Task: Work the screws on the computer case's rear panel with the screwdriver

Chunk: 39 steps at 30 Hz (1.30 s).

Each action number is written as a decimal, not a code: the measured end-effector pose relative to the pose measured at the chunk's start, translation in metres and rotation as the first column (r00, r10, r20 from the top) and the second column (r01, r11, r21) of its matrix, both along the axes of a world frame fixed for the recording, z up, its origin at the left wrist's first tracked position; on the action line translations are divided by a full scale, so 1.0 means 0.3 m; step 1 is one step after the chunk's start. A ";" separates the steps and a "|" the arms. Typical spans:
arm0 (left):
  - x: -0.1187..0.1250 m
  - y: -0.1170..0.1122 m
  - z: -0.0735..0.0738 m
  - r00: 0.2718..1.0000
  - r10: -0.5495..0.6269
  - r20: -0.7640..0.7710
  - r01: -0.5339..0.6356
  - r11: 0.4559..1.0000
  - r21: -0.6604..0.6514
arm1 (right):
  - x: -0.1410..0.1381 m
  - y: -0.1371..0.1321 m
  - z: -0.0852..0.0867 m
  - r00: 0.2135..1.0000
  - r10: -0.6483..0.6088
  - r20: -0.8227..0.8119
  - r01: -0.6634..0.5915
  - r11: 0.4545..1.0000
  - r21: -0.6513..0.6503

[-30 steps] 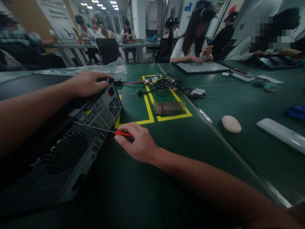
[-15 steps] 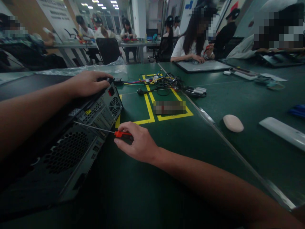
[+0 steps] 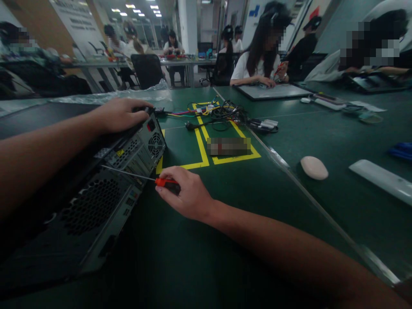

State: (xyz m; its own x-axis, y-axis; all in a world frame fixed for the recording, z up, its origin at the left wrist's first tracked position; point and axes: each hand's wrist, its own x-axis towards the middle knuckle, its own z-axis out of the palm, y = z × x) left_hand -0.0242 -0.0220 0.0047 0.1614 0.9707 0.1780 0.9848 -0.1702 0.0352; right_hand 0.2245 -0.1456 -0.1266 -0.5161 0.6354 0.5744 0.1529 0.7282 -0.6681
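Note:
A black and grey desktop computer case [image 3: 151,159] lies tilted at the left, its vented back panel facing right. My left hand [image 3: 124,115] rests on its top near the far corner, with fingers stretched out and thumb apart. In my right hand [image 3: 189,191] is a screwdriver [image 3: 161,182] with a red and dark handle, pinched between thumb and fingers. Its long thin shaft points left, and the tip is at the back panel's upper edge, by the slot covers. Whether the tip sits in a screw is too small to tell.
On the green table [image 3: 225,257] lie bundled cables [image 3: 228,111], a blurred-out flat object [image 3: 228,146] inside yellow tape, a pale mouse [image 3: 314,168] and a white bar-shaped object [image 3: 383,178]. A cable strip [image 3: 299,184] crosses the table. Co-workers sit beyond, one behind a flat panel [image 3: 273,91].
My view has shifted very slightly. Both hands, the screwdriver and the case hold nearly the same places; the handle looks slightly turned in my right hand.

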 end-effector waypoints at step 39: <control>-0.010 0.004 0.002 1.000 0.001 0.002 -0.001 0.999 -0.039 | 0.003 0.001 0.001 1.000 -0.012 -0.002 0.012 1.000 -0.010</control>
State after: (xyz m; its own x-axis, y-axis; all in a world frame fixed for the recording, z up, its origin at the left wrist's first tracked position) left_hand -0.0273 -0.0209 0.0054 0.1605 0.9770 0.1405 0.9848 -0.1681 0.0440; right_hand 0.2254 -0.1452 -0.1263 -0.5069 0.6476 0.5689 0.1602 0.7193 -0.6760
